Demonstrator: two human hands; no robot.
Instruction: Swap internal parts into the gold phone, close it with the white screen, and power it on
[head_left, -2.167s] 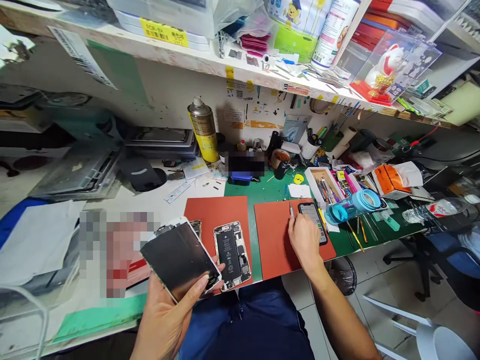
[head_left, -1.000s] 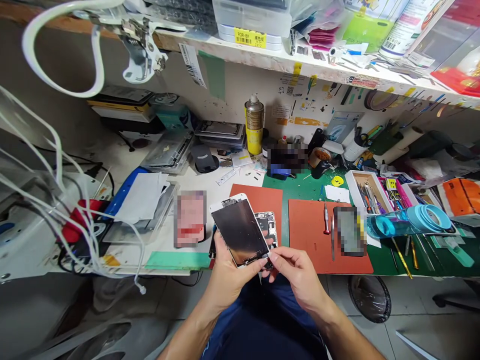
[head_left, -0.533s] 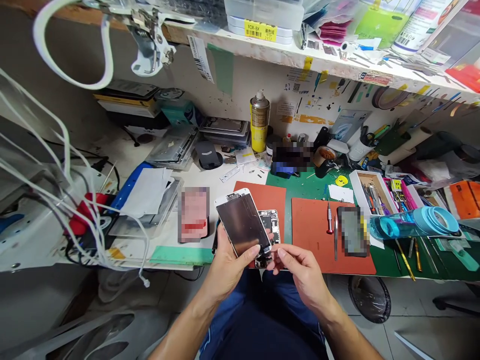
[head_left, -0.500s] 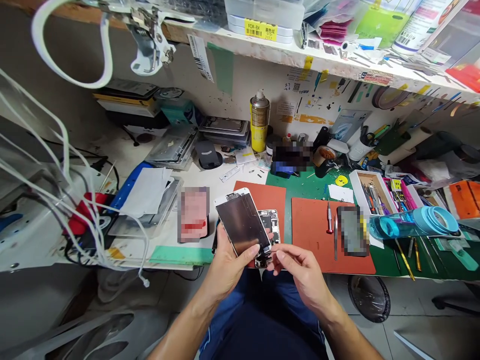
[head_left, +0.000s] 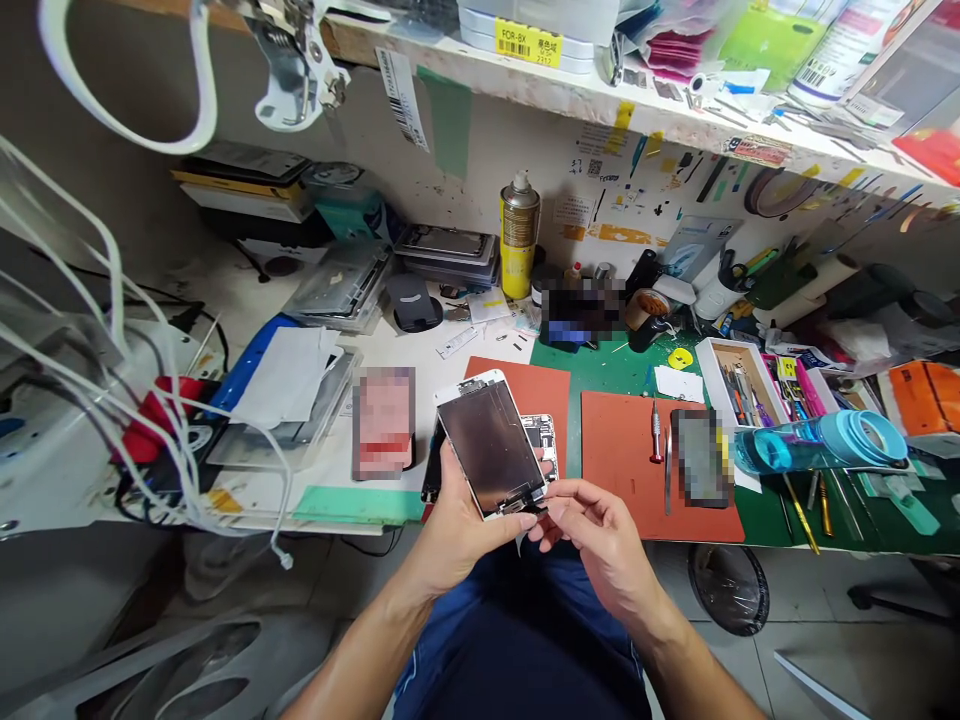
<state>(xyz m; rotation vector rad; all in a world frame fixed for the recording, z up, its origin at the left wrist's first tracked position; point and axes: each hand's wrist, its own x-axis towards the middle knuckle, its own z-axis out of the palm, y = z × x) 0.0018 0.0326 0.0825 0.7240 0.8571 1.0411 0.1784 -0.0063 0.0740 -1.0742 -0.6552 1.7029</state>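
Note:
My left hand (head_left: 450,515) is wrapped round a white-framed phone screen (head_left: 487,440), held tilted with its dark metal-backed side towards me. My left thumb lies along the bottom edge. At the lower right corner of the screen my right hand (head_left: 592,525) is closed in a pinch, by a small dark part. What sits between those fingertips is too small to make out. Partly hidden behind the screen lies an opened phone body (head_left: 541,436) with its inner parts showing, on an orange mat (head_left: 553,385).
On a second orange mat (head_left: 622,470) to the right are a screwdriver (head_left: 656,432), tweezers (head_left: 668,470) and a blurred-out phone (head_left: 702,458). A blue bottle (head_left: 817,442) lies beyond. Another blurred phone (head_left: 383,422) lies left. White cables (head_left: 112,290) hang at far left; a shelf (head_left: 570,105) overhangs the bench.
My left thumb has slid down off the screen's lower face to its bottom edge, uncovering that area. The screen has turned slightly. My right hand stays at the corner.

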